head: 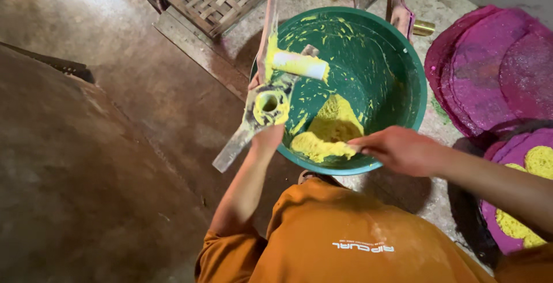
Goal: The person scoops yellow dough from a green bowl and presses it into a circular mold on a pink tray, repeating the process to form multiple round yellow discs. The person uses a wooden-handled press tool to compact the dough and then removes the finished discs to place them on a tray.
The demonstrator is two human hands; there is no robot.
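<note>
At centre left of the frame, the left hand (pixel 268 136) is gripping a paste-caked press tool (pixel 262 110) with a hollow tube, holding it over the rim of the green basin (pixel 417 96). The tube is looking only partly filled. At centre, a mound of yellow paste (pixel 331 130) is sitting in the basin, plenty remaining. The right hand (pixel 397 149) is closing on paste at the mound's edge. At right, purple discs (pixel 489 67) are lying stacked, some already carrying yellow.

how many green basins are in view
1: the green basin sits on the floor ahead of the person, smeared with yellow paste; the right hand reaches over its near rim. Others may lie out of frame.
</note>
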